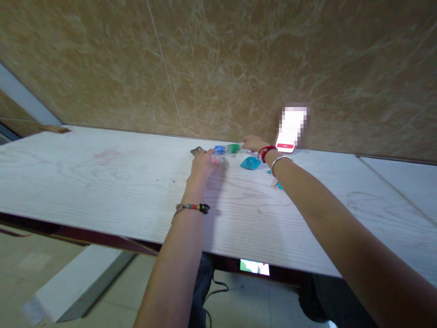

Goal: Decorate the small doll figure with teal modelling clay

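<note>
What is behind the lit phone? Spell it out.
The brown marbled wall shows around the phone. Whatever is directly behind it is covered and cannot be seen.

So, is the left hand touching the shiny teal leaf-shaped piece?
Apart: the head view shows white tabletop between the left hand and the teal piece.

Indoor room, exact type unclear. Brown marble-look wall (pixel 218 68), narrow white wood-grain tabletop (pixel 102 182) against it, pale tiled floor (pixel 136 282) below, black cable (pixel 221 286) on floor. Phone (pixel 290 130) propped at wall; looks home-like or small workroom.
</note>
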`<state>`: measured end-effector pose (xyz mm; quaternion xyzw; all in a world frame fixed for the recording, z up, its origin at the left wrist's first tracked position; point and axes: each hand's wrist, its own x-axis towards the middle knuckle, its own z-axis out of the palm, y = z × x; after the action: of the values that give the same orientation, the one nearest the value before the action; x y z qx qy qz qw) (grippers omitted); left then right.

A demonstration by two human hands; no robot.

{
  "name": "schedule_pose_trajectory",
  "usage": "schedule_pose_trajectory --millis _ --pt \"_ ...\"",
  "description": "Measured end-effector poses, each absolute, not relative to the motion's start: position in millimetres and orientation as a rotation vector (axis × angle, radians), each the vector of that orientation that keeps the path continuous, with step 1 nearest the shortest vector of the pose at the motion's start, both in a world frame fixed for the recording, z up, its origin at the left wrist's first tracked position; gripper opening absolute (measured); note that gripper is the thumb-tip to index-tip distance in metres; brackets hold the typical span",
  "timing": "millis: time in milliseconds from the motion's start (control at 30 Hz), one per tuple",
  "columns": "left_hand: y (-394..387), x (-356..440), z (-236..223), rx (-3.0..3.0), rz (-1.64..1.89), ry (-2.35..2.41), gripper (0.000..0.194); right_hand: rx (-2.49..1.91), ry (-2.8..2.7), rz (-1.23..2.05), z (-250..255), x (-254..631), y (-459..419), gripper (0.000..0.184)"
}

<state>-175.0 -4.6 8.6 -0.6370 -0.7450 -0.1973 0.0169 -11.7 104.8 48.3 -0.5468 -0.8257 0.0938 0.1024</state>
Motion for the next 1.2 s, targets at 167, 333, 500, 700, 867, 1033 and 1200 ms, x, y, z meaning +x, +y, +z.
schedule_pose_trajectory --millis 167,333,500,700,867,1033,1200 --pt "-2.2 -176.7 6.8 -1.974 -0.644 -2.315 0.052 -1.619 -2.440 0.345 47.5 -9.5 94.6 0.035" --pt "-1.7 -176.1 7.4 -1.982 -0.656 -2.305 0.053 -1.617 -2.424 0.370 52.2 -8.1 93.6 0.028" --pt "-4.3 -175.8 10.4 -1.964 -0.618 -2.335 0.048 -1.526 -2.434 0.423 54.6 -17.5 93.2 0.032" --pt "-7.1 -175.7 16.6 -1.960 -0.548 -2.416 0.037 -1.501 -2.429 0.773 51.3 -37.8 79.6 0.023" --pt "-8.2 -174.8 17.8 -1.942 -0.531 -2.393 0.034 -1.566 -2.303 0.859 46.1 -48.0 84.3 0.019" --pt "-8.9 -174.8 16.5 -1.844 -0.605 -2.403 0.032 -1.554 -1.975 0.998 33.2 -64.1 99.2 0.013" --pt "-6.8 -177.1 14.0 -1.748 -0.693 -2.442 0.038 -1.569 -1.886 0.923 24.7 -77.6 103.2 0.009"
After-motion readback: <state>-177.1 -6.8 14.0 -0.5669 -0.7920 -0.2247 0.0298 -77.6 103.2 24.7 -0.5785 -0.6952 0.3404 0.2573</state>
